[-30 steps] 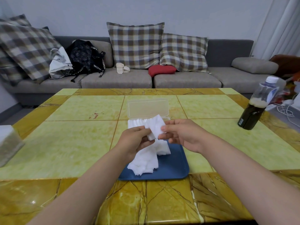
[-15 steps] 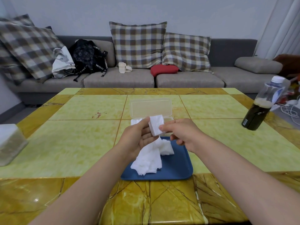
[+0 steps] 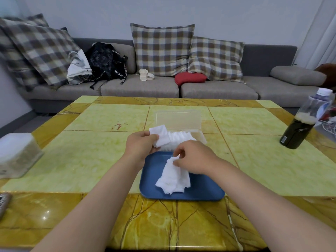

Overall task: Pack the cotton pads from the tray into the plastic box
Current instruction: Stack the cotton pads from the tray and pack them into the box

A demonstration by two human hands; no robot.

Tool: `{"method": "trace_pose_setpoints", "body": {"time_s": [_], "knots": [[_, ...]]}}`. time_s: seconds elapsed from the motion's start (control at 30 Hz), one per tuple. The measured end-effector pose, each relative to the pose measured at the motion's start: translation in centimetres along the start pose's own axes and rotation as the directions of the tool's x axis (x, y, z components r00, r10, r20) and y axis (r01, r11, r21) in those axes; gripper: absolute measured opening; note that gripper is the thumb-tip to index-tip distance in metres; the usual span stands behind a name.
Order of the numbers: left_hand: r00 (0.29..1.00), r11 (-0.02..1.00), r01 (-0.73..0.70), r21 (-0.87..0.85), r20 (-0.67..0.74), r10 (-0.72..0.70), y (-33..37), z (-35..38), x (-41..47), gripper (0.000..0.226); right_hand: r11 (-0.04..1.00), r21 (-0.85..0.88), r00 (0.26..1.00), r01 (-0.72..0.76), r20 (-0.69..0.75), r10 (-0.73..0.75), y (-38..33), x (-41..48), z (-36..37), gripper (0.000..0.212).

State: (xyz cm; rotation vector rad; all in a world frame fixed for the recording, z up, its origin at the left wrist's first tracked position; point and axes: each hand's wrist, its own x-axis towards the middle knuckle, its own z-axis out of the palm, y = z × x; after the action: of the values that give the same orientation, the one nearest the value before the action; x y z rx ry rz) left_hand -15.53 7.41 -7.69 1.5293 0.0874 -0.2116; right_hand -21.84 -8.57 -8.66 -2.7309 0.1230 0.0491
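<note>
Behind the tray (image 3: 203, 191), your plastic box (image 3: 201, 137) looks roughly half filled with cotton pads (image 3: 179, 138). Your left hand (image 3: 140, 144) grips a small stack (image 3: 161, 135); your right hand (image 3: 195, 158) pinches the tray's remaining pile (image 3: 172, 179).

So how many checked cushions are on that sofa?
4 checked cushions: one at the left end of the sofa, another half hidden behind it, one in the middle, one just right of it. More may sit out of frame.

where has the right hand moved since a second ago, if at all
Yes: the right hand dropped from the plastic box's front edge toward the person, onto the cotton pads lying in the blue tray.
</note>
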Motion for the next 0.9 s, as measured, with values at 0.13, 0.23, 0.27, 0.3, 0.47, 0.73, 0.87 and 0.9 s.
{"method": "trace_pose_setpoints", "body": {"time_s": [0.13, 0.23, 0.27, 0.3, 0.47, 0.73, 0.87, 0.9], "knots": [[1.000, 1.000, -0.026, 0.014, -0.009, 0.026, 0.0, -0.2, 0.2, 0.010, 0.968, -0.191, 0.958, 0.161, 0.265, -0.107, -1.2, 0.9, 0.8, 0.056], [0.999, 0.998, -0.044, 0.042, -0.023, 0.045, -0.1, -0.2, 0.4, 0.013, 0.923, -0.284, 0.929, 0.259, 0.333, -0.159, -1.7, 1.3, 1.0, 0.061], [0.998, 0.998, -0.048, 0.045, -0.024, 0.049, -0.1, -0.2, 0.4, 0.014, 0.924, -0.279, 0.927, 0.263, 0.338, -0.162, -1.7, 1.5, 1.0, 0.056], [0.998, 0.998, -0.052, 0.047, -0.026, 0.053, -0.1, -0.3, 0.4, 0.014, 0.932, -0.258, 0.929, 0.253, 0.332, -0.161, -1.6, 1.8, 1.1, 0.047], [0.997, 0.995, -0.066, 0.072, -0.034, 0.069, 0.0, -0.2, 0.6, 0.016, 0.980, -0.049, 0.973, 0.192, 0.140, -0.183, -0.4, 2.0, -0.1, 0.020], [0.998, 0.993, -0.062, 0.097, -0.017, 0.064, -0.2, 0.1, 0.3, 0.015, 0.946, 0.312, 0.995, 0.087, -0.081, -0.065, 1.5, 1.2, -1.6, 0.006], [0.999, 0.995, -0.048, 0.090, -0.020, 0.050, -0.3, 0.1, 0.4, 0.017, 0.793, 0.609, 0.999, 0.018, -0.049, 0.015, 1.6, 0.6, -2.3, 0.011], [0.999, 0.995, -0.046, 0.087, -0.017, 0.048, -0.3, 0.1, 0.4, 0.017, 0.763, 0.646, 1.000, -0.013, -0.012, 0.027, 1.7, 0.5, -2.4, 0.017]]}}
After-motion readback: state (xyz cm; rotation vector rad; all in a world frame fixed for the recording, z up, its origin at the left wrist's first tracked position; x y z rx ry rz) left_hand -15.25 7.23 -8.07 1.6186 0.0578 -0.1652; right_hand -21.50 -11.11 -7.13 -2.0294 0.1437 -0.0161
